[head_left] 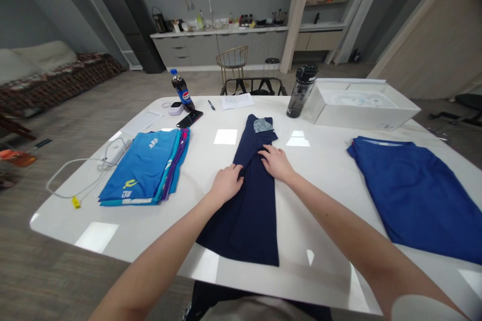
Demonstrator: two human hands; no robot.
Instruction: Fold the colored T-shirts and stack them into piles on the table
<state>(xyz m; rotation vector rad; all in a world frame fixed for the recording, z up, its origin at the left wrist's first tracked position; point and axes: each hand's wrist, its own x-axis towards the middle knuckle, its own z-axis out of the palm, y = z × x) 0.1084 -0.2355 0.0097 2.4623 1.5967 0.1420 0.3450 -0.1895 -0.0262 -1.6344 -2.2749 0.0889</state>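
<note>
A: Starting at the hands, how many grips?

B: Two. Left grip (228, 182) on the left side of one navy garment (256, 210), right grip (277, 162) near its right edge and a little farther off. Both touching with bent fingers; can't tell in either case whether pinching cloth or only pressing.

A: And lying where?

B: In the middle of one white surface (207, 165), flat, wide end nearest the body. At the far end, one grey patterned patch (263, 125).

A: Any more clothing?

B: To the left, one stack of folded clothes (141, 168), bright blue on top, with teal and purple edges below; can't count the layers for certain. To the right, well apart, one royal blue garment (417, 195).

A: Farther out?

B: Beyond the stack, one phone (190, 119), one blue-capped cola bottle (183, 93) and one small pale case (175, 109). Past the patch, one pen (211, 105) and one printed sheet (238, 101). To the right of those, one dark tumbler (299, 93) just beside one open white box (361, 110).

A: Off the surface?

B: Across the room, one gold-framed chair (233, 60), one round stool (271, 62) and one dark fridge (131, 25).
</note>
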